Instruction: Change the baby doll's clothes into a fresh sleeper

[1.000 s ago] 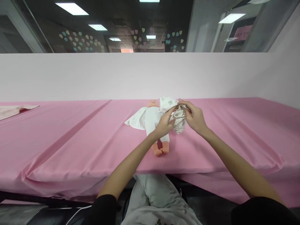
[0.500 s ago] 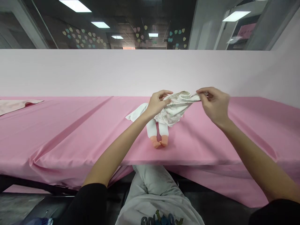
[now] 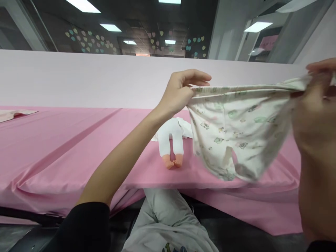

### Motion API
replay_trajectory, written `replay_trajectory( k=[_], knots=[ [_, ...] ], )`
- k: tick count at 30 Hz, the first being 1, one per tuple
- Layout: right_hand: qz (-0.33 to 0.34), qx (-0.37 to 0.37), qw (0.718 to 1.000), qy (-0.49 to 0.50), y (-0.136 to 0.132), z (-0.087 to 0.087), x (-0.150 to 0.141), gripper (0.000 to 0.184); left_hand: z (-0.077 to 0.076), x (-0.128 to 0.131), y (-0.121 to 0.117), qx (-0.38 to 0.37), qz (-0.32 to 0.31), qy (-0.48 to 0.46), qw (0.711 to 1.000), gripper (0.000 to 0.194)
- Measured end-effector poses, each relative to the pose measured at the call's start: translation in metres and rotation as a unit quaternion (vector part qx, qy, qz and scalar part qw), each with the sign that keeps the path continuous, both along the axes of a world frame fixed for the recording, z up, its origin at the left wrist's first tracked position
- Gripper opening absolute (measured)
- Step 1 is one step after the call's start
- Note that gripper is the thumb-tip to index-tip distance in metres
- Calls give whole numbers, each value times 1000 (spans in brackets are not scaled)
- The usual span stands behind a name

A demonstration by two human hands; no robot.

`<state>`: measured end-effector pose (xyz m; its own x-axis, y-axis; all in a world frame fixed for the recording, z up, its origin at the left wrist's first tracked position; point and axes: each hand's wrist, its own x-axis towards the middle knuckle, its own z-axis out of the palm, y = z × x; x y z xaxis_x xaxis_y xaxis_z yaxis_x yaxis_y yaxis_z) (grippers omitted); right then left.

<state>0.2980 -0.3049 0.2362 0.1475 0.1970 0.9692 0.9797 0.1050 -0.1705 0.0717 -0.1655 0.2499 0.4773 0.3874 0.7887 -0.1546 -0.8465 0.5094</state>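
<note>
Stretched between my hands in the air hangs a pair of small white baby pants (image 3: 236, 122) with a green and brown animal print and an elastic waistband. My left hand (image 3: 181, 89) pinches one end of the waistband between thumb and fingers. At the right edge my right hand (image 3: 315, 101), blurred and partly cut off, grips the other end. Behind and left of the cloth a doll (image 3: 170, 136) lies on its back, white legs and bare orange feet toward me. White cloth spreads beside its hips; its upper body is hidden.
A pink sheet (image 3: 86, 147) with creases covers the table. At the far left lies a folded pale pink cloth (image 3: 15, 114). A low white wall (image 3: 105, 80) runs along the back, with glass above it. My lap is at the table's front edge.
The pants have been lifted from over the doll toward me and right, and pulled wide. My right hand has moved far right and closer; the doll's legs are now more exposed.
</note>
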Motion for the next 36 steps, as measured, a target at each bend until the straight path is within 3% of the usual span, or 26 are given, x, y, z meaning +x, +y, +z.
replay_trajectory(
  k=[2, 3, 4, 5, 7, 10, 13, 15, 17, 20, 22, 25, 27, 31, 33, 36],
  knots=[
    [-122, 30, 991, -40, 8, -9, -14, 29, 1, 9, -6, -8, 7, -13, 1000, 38],
    [-133, 14, 989, -61, 13, -17, -25, 26, -3, 15, -7, -7, 14, -10, 1000, 38],
    [-82, -12, 993, -80, 20, -28, -39, 23, -8, 21, -8, -5, 18, -1, 1000, 38],
    [12, -69, 994, -81, 27, -40, -53, 23, -15, 27, -7, -3, 21, 10, 1000, 37],
    [177, -177, 968, -4, 41, -67, -79, 32, -31, 35, -3, 4, 29, 39, 999, 36],
    [277, -244, 920, 134, 63, -97, -97, 53, -52, 34, 14, 30, 74, 107, 991, 36],
    [320, -321, 865, 216, 87, -109, -95, 39, -64, 21, 40, 83, 160, 178, 967, 35],
    [312, -350, 858, 211, 105, -108, -89, 25, -71, 12, 56, 115, 174, 208, 956, 33],
    [306, -329, 874, 187, 123, -103, -86, 17, -78, 5, 67, 105, 120, 218, 963, 32],
    [316, -264, 896, 168, 143, -91, -83, 13, -91, -2, 72, -21, 27, 174, 984, 36],
    [309, -236, 908, 157, 150, -80, -81, 12, -97, -7, 71, -117, 1, 132, 984, 35],
    [291, -246, 914, 141, 154, -63, -74, 14, -97, -18, 69, -194, -16, 141, 971, 32],
    [284, -318, 896, 125, 154, -55, -69, 21, -92, -25, 70, -216, -11, 164, 963, 32],
    [334, -513, 787, 73, 150, -52, -70, 24, -86, -31, 72, -249, -17, 154, 956, 34],
    [354, -534, 762, 95, 149, -53, -75, 20, -91, -30, 72, -269, -45, 144, 951, 38],
    [392, -501, 747, 194, 149, -56, -85, 15, -104, -33, 71, -292, -72, 142, 943, 45]
  ],
)
